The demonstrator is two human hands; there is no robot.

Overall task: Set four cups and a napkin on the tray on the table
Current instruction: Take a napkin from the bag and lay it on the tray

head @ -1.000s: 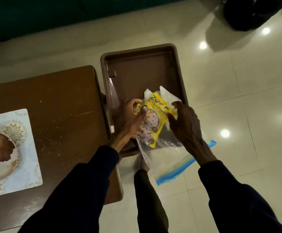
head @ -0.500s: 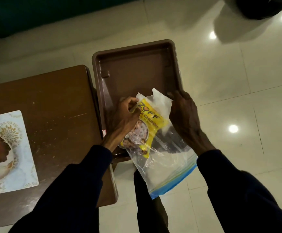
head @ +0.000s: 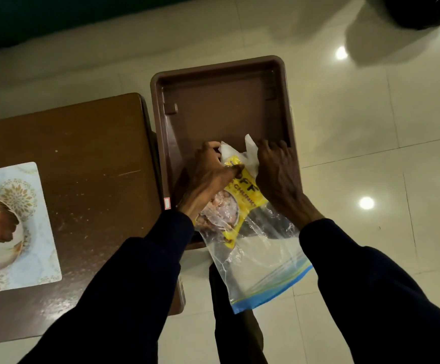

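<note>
Over tray (head: 221,101), upright napkin (head: 251,153) between hands.

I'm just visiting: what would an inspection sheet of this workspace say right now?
Surface: brown wooden table, scuffed; tiled floor beside it.
Job's things: brown tray beside the table's edge, no cups on it; white napkin between both hands.
Clutter: yellow packet and clear zip bag; patterned mat on table.
Hands: left hand and right hand both grip the bundle.
Cables: nothing seen.
Surroundings: dark object on floor.
</note>
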